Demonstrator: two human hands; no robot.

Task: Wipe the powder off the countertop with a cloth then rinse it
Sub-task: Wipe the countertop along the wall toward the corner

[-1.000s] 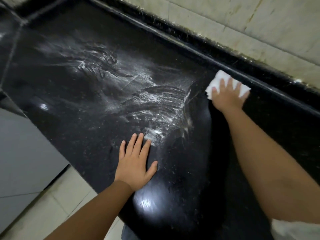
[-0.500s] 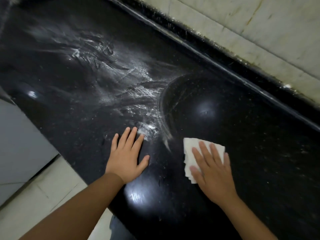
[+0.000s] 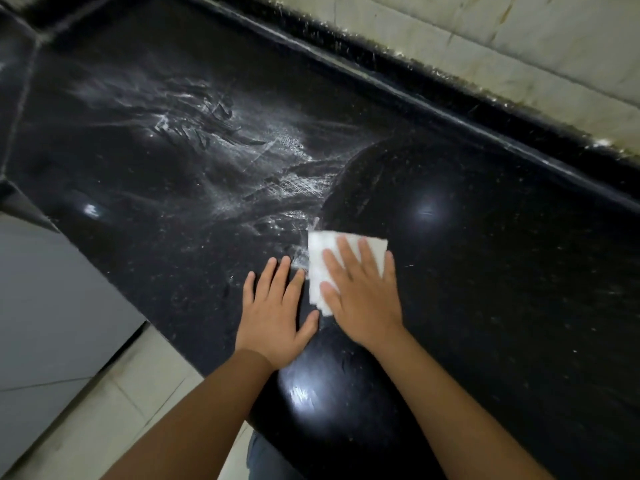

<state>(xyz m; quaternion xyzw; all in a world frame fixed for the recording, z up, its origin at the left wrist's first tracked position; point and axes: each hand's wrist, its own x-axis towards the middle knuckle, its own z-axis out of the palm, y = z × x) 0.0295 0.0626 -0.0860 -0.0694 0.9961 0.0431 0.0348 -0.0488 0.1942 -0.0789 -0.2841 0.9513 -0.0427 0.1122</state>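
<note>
White powder [image 3: 249, 157] lies smeared in streaks across the left and middle of the black stone countertop [image 3: 502, 271]. A folded white cloth [image 3: 320, 252] lies flat on the counter at the powder's right edge. My right hand [image 3: 360, 292] presses on the cloth with straight, spread fingers and covers its lower right part. Just left of it, my left hand [image 3: 273, 313] rests flat on the counter with straight fingers, its thumb close to the cloth. The counter to the right of the cloth is dark and wiped, with a curved wipe mark.
A raised black backsplash ledge [image 3: 433, 95] runs along the far side below a pale tiled wall [image 3: 519, 32]. The counter's front edge drops to a light tiled floor [image 3: 104, 410] at the lower left. A grey cabinet face [image 3: 41, 306] stands at the left.
My right hand has swept the cloth from the far backsplash toward me, then left until it sits beside my left hand. My left hand has stayed flat in place.
</note>
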